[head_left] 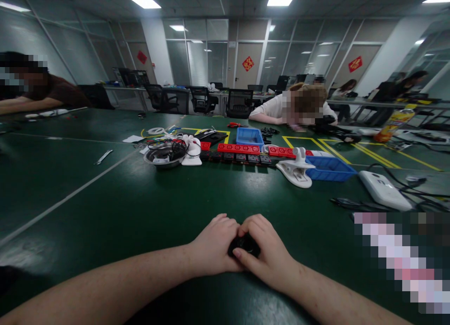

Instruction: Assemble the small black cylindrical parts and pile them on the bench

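A small black object [245, 244] is held between my two hands, low over the green table near its front edge; its shape is mostly covered by fingers. My left hand [220, 244] wraps round its left side. On the right side, my right hand [267, 247] curls over it, with thumb and fingers pressed on the black surface. The hands touch each other at the fingertips.
On the green table [168, 200] ahead stand a metal bowl [165, 163], red sockets [239, 148], a white clip base [297, 170], blue bins [330, 169] [249, 136] and a white power bank [385, 190] with cables. A wrench [103, 157] lies left. Other people sit beyond.
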`<control>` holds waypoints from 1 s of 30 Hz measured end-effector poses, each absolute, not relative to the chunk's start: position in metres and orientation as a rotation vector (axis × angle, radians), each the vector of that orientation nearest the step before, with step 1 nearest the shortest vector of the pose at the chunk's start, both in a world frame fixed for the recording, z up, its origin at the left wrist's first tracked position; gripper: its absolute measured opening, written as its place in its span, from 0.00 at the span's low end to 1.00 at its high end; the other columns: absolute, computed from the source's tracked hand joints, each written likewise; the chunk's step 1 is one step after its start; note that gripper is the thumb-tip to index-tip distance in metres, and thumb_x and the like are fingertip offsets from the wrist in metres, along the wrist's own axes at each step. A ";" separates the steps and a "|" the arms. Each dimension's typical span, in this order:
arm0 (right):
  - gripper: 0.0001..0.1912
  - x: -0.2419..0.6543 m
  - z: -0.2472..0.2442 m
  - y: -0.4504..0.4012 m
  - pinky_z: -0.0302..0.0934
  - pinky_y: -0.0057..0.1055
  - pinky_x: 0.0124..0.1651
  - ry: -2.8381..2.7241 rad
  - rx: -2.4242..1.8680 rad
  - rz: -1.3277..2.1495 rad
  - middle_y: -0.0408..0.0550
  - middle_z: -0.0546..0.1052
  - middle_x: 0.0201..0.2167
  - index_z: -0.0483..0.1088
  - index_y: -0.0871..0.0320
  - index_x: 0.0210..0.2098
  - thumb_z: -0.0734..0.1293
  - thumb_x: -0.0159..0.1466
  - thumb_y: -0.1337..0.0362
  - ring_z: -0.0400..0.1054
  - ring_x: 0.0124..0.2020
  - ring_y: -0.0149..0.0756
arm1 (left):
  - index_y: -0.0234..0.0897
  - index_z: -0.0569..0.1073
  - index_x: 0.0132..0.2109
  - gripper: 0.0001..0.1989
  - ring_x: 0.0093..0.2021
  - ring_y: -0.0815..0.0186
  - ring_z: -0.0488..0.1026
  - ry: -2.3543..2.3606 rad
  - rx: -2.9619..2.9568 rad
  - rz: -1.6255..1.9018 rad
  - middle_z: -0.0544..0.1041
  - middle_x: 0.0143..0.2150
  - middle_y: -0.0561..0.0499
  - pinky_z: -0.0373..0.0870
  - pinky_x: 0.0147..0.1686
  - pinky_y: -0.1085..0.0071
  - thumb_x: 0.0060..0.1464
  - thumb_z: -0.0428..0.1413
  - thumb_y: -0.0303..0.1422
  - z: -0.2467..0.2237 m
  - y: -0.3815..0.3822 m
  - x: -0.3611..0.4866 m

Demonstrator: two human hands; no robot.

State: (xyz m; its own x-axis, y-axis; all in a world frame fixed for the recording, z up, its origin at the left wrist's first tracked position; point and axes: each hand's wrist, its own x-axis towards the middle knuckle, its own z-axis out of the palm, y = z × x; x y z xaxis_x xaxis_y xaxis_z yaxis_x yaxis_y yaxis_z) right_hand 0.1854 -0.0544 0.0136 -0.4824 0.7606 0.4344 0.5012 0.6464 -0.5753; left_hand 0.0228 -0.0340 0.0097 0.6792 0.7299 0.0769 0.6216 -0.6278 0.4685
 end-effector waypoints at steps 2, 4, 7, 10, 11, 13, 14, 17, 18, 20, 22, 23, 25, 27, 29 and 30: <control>0.06 0.185 0.014 -0.054 0.56 0.37 0.36 -2.193 -0.964 0.481 0.46 0.67 0.29 0.62 0.58 0.31 0.63 0.57 0.62 0.59 0.33 0.38 | 0.37 0.65 0.33 0.16 0.38 0.62 0.68 1.038 2.489 0.348 0.69 0.32 0.53 0.54 0.55 0.56 0.40 0.59 0.41 0.010 -0.033 0.022; 0.05 0.185 0.015 -0.055 0.56 0.37 0.37 -2.195 -0.946 0.480 0.46 0.67 0.28 0.63 0.58 0.30 0.63 0.57 0.63 0.60 0.32 0.37 | 0.38 0.65 0.33 0.15 0.38 0.62 0.68 1.015 2.489 0.348 0.69 0.32 0.54 0.54 0.55 0.56 0.40 0.59 0.40 0.010 -0.032 0.022; 0.04 0.186 0.017 -0.056 0.56 0.37 0.38 -2.190 -0.890 0.516 0.47 0.68 0.29 0.64 0.58 0.32 0.62 0.57 0.65 0.60 0.33 0.38 | 0.37 0.65 0.32 0.15 0.37 0.63 0.68 0.985 2.478 0.352 0.68 0.31 0.54 0.53 0.55 0.56 0.39 0.60 0.38 0.010 -0.031 0.021; 0.05 0.188 0.019 -0.056 0.56 0.38 0.39 -2.203 -0.793 0.553 0.47 0.70 0.30 0.64 0.58 0.33 0.61 0.56 0.68 0.61 0.34 0.37 | 0.37 0.64 0.30 0.13 0.37 0.64 0.68 0.963 2.471 0.338 0.68 0.30 0.55 0.52 0.56 0.56 0.39 0.60 0.37 0.010 -0.030 0.021; 0.06 0.188 0.020 -0.056 0.56 0.38 0.40 -2.211 -0.756 0.560 0.47 0.70 0.30 0.65 0.58 0.33 0.60 0.55 0.69 0.61 0.34 0.37 | 0.37 0.64 0.29 0.13 0.36 0.64 0.67 0.954 2.471 0.334 0.67 0.29 0.56 0.52 0.56 0.56 0.39 0.60 0.36 0.011 -0.030 0.021; 0.08 0.189 0.021 -0.057 0.56 0.39 0.41 -2.227 -0.682 0.567 0.46 0.71 0.30 0.65 0.57 0.32 0.58 0.54 0.71 0.61 0.34 0.37 | 0.37 0.63 0.28 0.12 0.36 0.64 0.67 0.936 2.474 0.328 0.66 0.29 0.56 0.52 0.56 0.56 0.39 0.59 0.36 0.011 -0.029 0.021; 0.09 0.189 0.021 -0.057 0.56 0.39 0.42 -2.236 -0.649 0.569 0.46 0.72 0.30 0.65 0.57 0.31 0.57 0.53 0.72 0.62 0.35 0.37 | 0.37 0.63 0.28 0.12 0.35 0.65 0.67 0.928 2.476 0.325 0.66 0.28 0.57 0.52 0.56 0.56 0.39 0.59 0.35 0.011 -0.029 0.021; 0.10 0.189 0.022 -0.058 0.56 0.39 0.42 -2.258 -0.596 0.554 0.45 0.73 0.28 0.65 0.56 0.28 0.56 0.51 0.73 0.62 0.35 0.37 | 0.37 0.63 0.26 0.11 0.34 0.66 0.66 0.927 2.485 0.324 0.65 0.27 0.57 0.51 0.56 0.56 0.38 0.59 0.34 0.011 -0.029 0.021; 0.10 0.189 0.023 -0.058 0.56 0.39 0.42 -2.263 -0.592 0.546 0.44 0.73 0.28 0.65 0.56 0.28 0.55 0.51 0.73 0.63 0.35 0.37 | 0.37 0.63 0.26 0.11 0.34 0.66 0.66 0.931 2.484 0.323 0.65 0.27 0.57 0.51 0.56 0.57 0.38 0.59 0.34 0.011 -0.029 0.021; 0.11 0.189 0.025 -0.059 0.56 0.39 0.43 -2.269 -0.591 0.536 0.44 0.74 0.28 0.66 0.56 0.28 0.55 0.51 0.73 0.63 0.35 0.36 | 0.37 0.65 0.28 0.10 0.35 0.65 0.67 0.935 2.482 0.311 0.67 0.29 0.56 0.50 0.57 0.57 0.38 0.58 0.34 0.011 -0.030 0.021; 0.12 0.189 0.026 -0.059 0.57 0.39 0.44 -2.264 -0.583 0.537 0.45 0.74 0.30 0.66 0.56 0.31 0.55 0.51 0.73 0.64 0.36 0.36 | 0.38 0.67 0.31 0.10 0.37 0.64 0.67 0.932 2.480 0.290 0.69 0.32 0.55 0.49 0.57 0.56 0.39 0.58 0.35 0.011 -0.031 0.021; 0.12 0.189 0.026 -0.059 0.57 0.39 0.44 -2.255 -0.580 0.538 0.45 0.74 0.32 0.66 0.56 0.33 0.55 0.52 0.72 0.64 0.36 0.37 | 0.38 0.68 0.33 0.11 0.38 0.63 0.68 0.929 2.481 0.285 0.70 0.33 0.54 0.48 0.58 0.55 0.40 0.58 0.36 0.011 -0.031 0.021; 0.13 0.189 0.026 -0.060 0.57 0.40 0.44 -2.221 -0.588 0.525 0.47 0.73 0.35 0.66 0.56 0.37 0.56 0.54 0.70 0.64 0.38 0.38 | 0.39 0.68 0.37 0.15 0.40 0.61 0.68 0.931 2.481 0.286 0.71 0.36 0.53 0.47 0.58 0.54 0.40 0.58 0.38 0.011 -0.032 0.021; 0.12 0.189 0.026 -0.060 0.57 0.40 0.44 -2.185 -0.634 0.510 0.49 0.72 0.37 0.65 0.57 0.39 0.58 0.56 0.67 0.63 0.39 0.39 | 0.38 0.68 0.39 0.19 0.42 0.60 0.68 0.947 2.470 0.300 0.71 0.37 0.51 0.47 0.58 0.53 0.39 0.59 0.42 0.012 -0.032 0.021; 0.11 0.189 0.024 -0.060 0.57 0.40 0.44 -2.150 -0.716 0.500 0.50 0.70 0.37 0.64 0.58 0.39 0.59 0.57 0.64 0.62 0.39 0.39 | 0.37 0.68 0.40 0.22 0.43 0.59 0.68 0.970 2.450 0.312 0.71 0.37 0.50 0.48 0.58 0.53 0.38 0.60 0.44 0.013 -0.032 0.022; 0.11 0.189 0.023 -0.060 0.57 0.40 0.43 -2.133 -0.763 0.495 0.50 0.69 0.36 0.64 0.58 0.39 0.59 0.57 0.63 0.61 0.38 0.39 | 0.37 0.67 0.40 0.23 0.43 0.59 0.68 0.981 2.441 0.313 0.71 0.37 0.50 0.48 0.58 0.52 0.38 0.60 0.44 0.014 -0.033 0.022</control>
